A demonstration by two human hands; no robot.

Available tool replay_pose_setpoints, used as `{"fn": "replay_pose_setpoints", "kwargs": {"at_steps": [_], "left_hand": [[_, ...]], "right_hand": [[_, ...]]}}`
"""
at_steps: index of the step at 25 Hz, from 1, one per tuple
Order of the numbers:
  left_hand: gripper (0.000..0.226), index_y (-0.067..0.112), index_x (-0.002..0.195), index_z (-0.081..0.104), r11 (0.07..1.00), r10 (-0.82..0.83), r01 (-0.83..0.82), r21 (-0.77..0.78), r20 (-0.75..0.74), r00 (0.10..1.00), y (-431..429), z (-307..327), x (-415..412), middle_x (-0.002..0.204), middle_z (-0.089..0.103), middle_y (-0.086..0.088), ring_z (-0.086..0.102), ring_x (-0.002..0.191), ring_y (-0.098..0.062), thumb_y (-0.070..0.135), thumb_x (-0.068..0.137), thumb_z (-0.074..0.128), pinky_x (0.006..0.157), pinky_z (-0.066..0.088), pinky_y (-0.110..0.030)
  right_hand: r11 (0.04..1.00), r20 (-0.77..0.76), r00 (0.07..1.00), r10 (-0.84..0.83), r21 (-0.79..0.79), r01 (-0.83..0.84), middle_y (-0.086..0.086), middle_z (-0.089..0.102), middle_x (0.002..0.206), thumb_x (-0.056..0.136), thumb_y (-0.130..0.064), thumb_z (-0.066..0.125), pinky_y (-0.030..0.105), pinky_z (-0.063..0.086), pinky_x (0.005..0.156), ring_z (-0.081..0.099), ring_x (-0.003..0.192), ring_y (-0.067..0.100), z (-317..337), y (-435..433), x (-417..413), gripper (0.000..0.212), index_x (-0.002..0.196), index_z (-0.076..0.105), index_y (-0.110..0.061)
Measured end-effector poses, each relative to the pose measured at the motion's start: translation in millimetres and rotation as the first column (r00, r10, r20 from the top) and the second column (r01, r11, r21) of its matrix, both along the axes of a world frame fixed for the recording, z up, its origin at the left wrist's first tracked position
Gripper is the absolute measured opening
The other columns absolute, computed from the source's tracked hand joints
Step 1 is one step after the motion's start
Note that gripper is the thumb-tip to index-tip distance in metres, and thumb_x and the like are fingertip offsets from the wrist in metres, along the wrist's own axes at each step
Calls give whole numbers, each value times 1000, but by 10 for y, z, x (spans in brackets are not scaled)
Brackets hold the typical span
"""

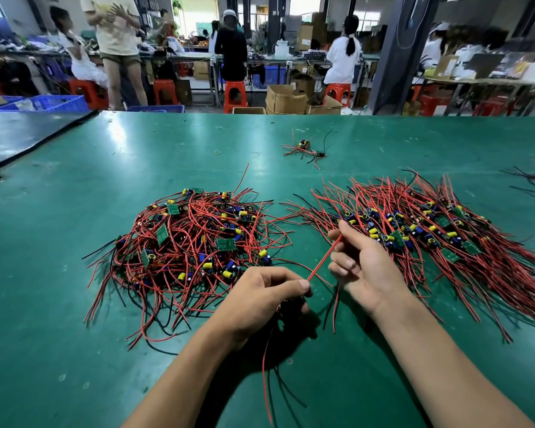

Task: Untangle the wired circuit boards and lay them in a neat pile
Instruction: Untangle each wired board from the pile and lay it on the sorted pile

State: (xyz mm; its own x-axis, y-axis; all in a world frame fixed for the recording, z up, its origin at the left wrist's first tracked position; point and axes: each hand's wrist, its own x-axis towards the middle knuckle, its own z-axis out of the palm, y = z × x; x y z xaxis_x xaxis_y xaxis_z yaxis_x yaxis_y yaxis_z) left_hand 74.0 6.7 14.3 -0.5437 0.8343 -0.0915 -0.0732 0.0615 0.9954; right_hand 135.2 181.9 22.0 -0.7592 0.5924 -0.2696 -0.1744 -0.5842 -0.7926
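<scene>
Hands pinch thin red wire.

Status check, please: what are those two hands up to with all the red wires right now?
Left hand and right hand pinching one red wire taut between them. Tangled heap left, combed pile right. Nothing in the way.

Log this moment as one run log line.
left hand: gripping board wires | right hand: pinching red wire taut | tangled heap: left | combed pile: right | green table mat
</scene>
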Motion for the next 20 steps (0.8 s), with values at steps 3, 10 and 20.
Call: {"fn": "replay_pose_setpoints", "kwargs": {"at_steps": [3,10,20], "left_hand": [[14,11,78,74,1000,-3,3,-12,-7,1000,-3,-1,-8,69,71,-10,60,65,-21,18,89,68,62,50,-23],[18,11,76,73,992,120,-122,4,139,983,22,10,-13,73,72,-14,64,62,-22,15,92,64,60,53,-25],[13,18,88,58,860,403,-478,176,341,850,9,97,-117,95,77,-8,69,66,-16,25,98,54,59,54,-28]], "right_hand": [[965,-44,996,75,-249,-84,-4,39,52,89,-21,62,16,21,31,25,27,3,38,14,18,26,67,56,-8],[983,12,997,74,167,-75,-6,50,62,79,-48,68,17,27,38,31,40,4,-5,-18,39,44,95,71,-7],[508,243,918,314,774,-379,3,75,77,80,-17,82,20,48,64,61,67,5,-155,-403,122,13,89,75,-11]]}}
